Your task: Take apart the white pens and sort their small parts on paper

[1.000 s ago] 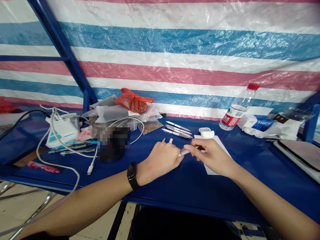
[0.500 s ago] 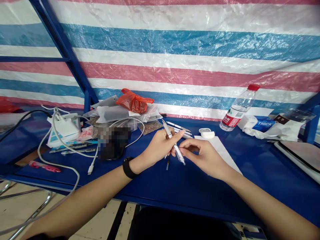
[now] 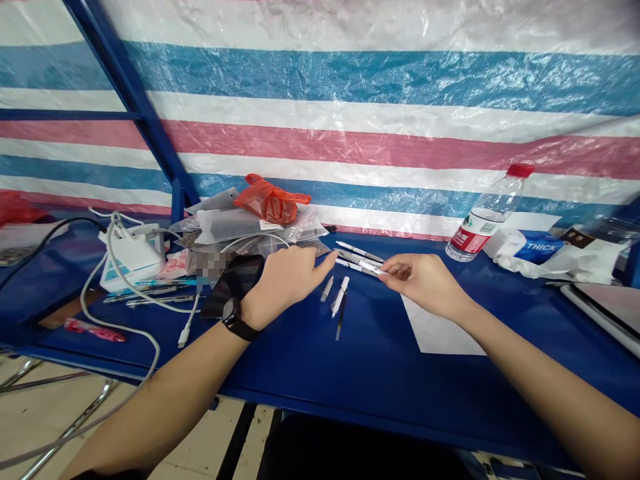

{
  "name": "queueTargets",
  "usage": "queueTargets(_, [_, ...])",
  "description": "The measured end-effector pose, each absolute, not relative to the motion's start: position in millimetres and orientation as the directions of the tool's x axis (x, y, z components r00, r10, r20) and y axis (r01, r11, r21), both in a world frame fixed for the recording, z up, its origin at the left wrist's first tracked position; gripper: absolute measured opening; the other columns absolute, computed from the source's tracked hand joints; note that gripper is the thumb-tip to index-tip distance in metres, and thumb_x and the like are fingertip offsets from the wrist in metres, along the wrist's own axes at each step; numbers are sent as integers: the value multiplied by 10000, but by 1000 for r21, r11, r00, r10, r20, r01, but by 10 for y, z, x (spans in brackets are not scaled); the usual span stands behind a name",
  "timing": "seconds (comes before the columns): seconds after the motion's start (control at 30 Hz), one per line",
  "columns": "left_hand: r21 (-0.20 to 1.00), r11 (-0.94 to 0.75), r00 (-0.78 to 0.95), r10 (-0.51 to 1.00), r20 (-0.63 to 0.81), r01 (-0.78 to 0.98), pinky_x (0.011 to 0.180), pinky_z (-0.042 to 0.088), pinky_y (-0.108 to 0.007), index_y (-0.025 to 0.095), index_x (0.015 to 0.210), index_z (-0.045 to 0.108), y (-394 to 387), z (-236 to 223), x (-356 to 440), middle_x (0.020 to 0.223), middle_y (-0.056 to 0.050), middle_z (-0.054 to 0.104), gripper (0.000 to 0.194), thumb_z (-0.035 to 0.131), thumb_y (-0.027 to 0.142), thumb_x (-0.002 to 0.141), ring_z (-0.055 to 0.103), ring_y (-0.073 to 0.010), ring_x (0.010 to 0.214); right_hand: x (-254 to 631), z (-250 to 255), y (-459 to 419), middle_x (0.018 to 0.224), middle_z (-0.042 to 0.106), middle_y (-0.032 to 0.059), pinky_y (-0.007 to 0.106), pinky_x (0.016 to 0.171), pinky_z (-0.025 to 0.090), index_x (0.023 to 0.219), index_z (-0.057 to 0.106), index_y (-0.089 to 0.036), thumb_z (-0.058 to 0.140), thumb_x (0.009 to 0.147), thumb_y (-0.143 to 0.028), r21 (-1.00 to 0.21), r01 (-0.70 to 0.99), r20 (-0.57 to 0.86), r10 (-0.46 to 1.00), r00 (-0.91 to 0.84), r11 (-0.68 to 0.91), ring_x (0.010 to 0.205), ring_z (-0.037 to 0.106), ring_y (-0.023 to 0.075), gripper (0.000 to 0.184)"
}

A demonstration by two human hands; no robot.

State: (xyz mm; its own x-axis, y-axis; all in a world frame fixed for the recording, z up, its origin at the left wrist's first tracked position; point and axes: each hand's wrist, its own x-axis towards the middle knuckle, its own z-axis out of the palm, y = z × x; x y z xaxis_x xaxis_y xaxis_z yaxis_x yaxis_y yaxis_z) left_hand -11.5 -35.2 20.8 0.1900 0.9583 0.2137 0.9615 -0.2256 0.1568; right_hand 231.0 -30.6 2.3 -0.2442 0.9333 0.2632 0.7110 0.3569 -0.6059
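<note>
My right hand [image 3: 425,283] pinches the end of a white pen [image 3: 369,267] with thumb and fingertips, at the near side of several pens [image 3: 357,252] lying side by side. My left hand [image 3: 287,280], with a black watch at its wrist, hovers beside the black phone [image 3: 235,283]. Its thumb sticks out and its other fingers are partly hidden; nothing shows in it. Between the hands lie a white pen barrel [image 3: 341,297], a short clear pen piece [image 3: 327,289] and a thin ink refill [image 3: 341,320].
A white paper [image 3: 440,330] lies under my right forearm. Behind it stand a red-capped water bottle [image 3: 483,220] and a tissue pack [image 3: 535,247]. Plastic bags [image 3: 225,227], a red bag [image 3: 270,200], a white cable [image 3: 150,340] and a pink pen [image 3: 95,330] occupy the left.
The pen that was between both hands is gone from the left, which has moved left. My right hand has moved up to the row of pens. Loose pen pieces now show on the table.
</note>
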Motion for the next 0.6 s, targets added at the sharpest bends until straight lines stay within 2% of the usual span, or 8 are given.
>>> queueTargets(0.13, [47,-278,277,961,22,960,767,540,-424,119,1038,680,-430,73,18,961,-188,763,625,374,660,979,742,-398,952,2269,-107,-154,770,765,40,343,666,532,771,742,-237,700,826,-287,-473,749,306,884,-354,464,729,710,237,86])
queueTargets(0.23, [-7,-314,314,949,-25,949,755,545,-427,75,1153,626,-514,11,131,980,-213,757,544,442,551,967,747,-403,933,2278,-151,-142,901,770,84,386,728,522,827,744,-230,675,872,-342,-384,795,399,861,-317,470,856,703,283,139])
queueTargets(0.37, [-21,-400,397,914,-85,916,741,533,-432,73,1103,628,-560,4,199,904,-198,744,335,424,279,936,746,-387,886,2389,-98,-175,885,751,86,397,720,508,813,727,-226,603,899,-330,-442,796,447,871,-205,414,803,688,269,184])
queueTargets(0.47, [10,-471,470,877,-102,882,710,514,-421,94,1035,630,-518,-11,211,892,-194,737,270,416,211,919,739,-369,848,2459,-50,-197,867,755,74,395,713,508,780,706,-229,605,879,-347,-544,749,420,895,-148,379,742,684,248,184])
queueTargets(0.53, [96,-504,512,853,-101,858,677,493,-385,140,942,610,-469,-19,220,850,-150,722,221,406,226,934,724,-324,804,2470,-33,-223,853,756,66,394,720,505,769,698,-228,608,872,-383,-606,711,388,913,-129,358,736,681,240,207])
queueTargets(0.57, [210,-506,534,838,-111,837,651,479,-357,165,887,583,-446,-19,227,815,-113,703,211,396,243,946,708,-284,758,2463,-28,-245,833,751,63,392,721,504,764,697,-224,609,872,-414,-639,682,365,920,-139,356,734,677,236,235])
queueTargets(0.6, [378,-478,557,820,-130,792,616,462,-328,184,842,546,-426,-17,238,770,-73,672,215,385,266,958,679,-239,695,2450,-22,-272,811,743,61,385,714,503,766,700,-219,611,873,-451,-680,640,332,928,-167,358,728,671,229,270])
